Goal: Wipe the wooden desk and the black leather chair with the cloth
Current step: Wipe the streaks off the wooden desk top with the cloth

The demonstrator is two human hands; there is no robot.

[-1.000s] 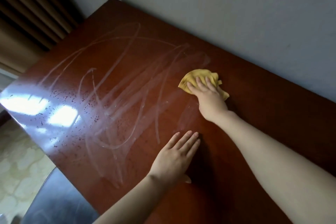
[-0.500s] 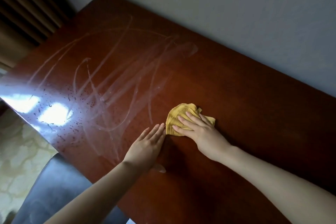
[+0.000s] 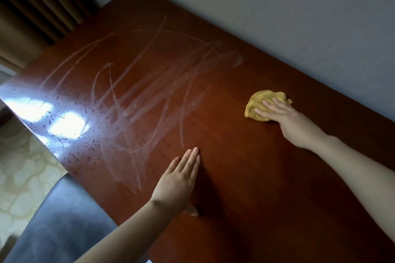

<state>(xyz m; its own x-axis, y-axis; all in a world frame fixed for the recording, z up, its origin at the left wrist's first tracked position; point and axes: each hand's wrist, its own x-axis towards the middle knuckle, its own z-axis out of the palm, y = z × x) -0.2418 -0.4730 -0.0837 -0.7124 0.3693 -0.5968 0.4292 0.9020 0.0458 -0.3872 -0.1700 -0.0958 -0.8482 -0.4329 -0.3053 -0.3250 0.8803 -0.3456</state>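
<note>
Yellow cloth [image 3: 259,102], crumpled and soft, near the wall [image 3: 277,17] on the wooden table [image 3: 256,177]: pressing it down with the right hand [image 3: 292,121], fingers [image 3: 275,104] straight and a little spread. Resting the left hand [image 3: 177,181] flat, fingers close together. Leaving wet streaks [image 3: 139,96] across the left part; probably needing to do the dry right part next. Not yet reaching the black leather chair [image 3: 59,224].

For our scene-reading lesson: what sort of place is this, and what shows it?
Probably a hotel room or study: a polished wooden desk against a wall, a black leather chair and brown curtains.
</note>
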